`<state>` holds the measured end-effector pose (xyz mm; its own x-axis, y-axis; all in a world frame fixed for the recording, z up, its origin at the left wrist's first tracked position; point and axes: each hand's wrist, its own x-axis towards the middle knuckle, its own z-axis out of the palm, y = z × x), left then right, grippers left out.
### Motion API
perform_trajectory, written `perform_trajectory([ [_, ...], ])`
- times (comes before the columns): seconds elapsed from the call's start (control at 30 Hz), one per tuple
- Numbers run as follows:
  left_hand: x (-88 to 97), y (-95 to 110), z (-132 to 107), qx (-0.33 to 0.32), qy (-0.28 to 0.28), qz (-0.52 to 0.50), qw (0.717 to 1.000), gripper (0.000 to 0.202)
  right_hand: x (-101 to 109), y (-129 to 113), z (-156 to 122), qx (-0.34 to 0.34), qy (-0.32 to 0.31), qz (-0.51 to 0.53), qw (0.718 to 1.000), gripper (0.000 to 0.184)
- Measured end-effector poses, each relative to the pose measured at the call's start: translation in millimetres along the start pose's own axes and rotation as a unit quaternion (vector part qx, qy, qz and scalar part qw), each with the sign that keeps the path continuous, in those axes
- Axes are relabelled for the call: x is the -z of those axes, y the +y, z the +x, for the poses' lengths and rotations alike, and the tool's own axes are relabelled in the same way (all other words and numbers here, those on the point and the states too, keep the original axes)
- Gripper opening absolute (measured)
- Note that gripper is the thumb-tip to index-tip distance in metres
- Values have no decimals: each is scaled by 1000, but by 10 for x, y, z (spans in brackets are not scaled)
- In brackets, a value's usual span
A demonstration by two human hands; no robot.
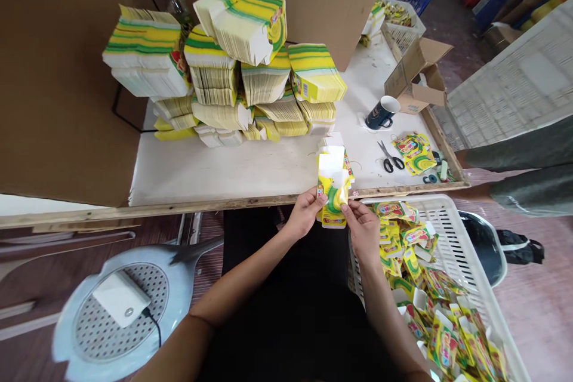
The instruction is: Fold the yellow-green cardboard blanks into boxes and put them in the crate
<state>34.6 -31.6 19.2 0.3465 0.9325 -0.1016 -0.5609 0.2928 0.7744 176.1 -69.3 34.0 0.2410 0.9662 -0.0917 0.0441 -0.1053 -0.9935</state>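
Head view: my left hand (305,213) and right hand (362,228) both grip a yellow carton (332,194), pinched by its sides just beyond the table edge (224,203). I see bare tabletop between that edge and the stacked flat cartons (224,71). A white basket (452,239) of folded cartons sits close right; scissors (390,158) lie apart.

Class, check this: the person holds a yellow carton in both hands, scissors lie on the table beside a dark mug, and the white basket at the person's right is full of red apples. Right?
One error. The head view shows the white basket holding folded yellow cartons, not apples. The left hand and right hand do hold a yellow carton; scissors lie near the mug.
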Motion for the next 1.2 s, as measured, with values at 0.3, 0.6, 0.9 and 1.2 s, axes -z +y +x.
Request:
perform_trajectory([
  [0.3, -3, 76, -133, -77, 44, 180, 980, 70, 73, -30, 33, 67, 1, -52, 996, 40],
  [0.6, 37, 91, -172, -18, -100, 175, 979, 41, 349, -196, 160, 92, -78, -94, 988, 28],
  [0.9, 27, 21, -164, 67, -133, 63, 987, 83, 387, -200, 217, 128, -47, -87, 987, 26],
  [1.2, -31, 27, -174, -40, -94, 186, 977, 49, 480, -327, 163, 6, -199, -117, 973, 46],
])
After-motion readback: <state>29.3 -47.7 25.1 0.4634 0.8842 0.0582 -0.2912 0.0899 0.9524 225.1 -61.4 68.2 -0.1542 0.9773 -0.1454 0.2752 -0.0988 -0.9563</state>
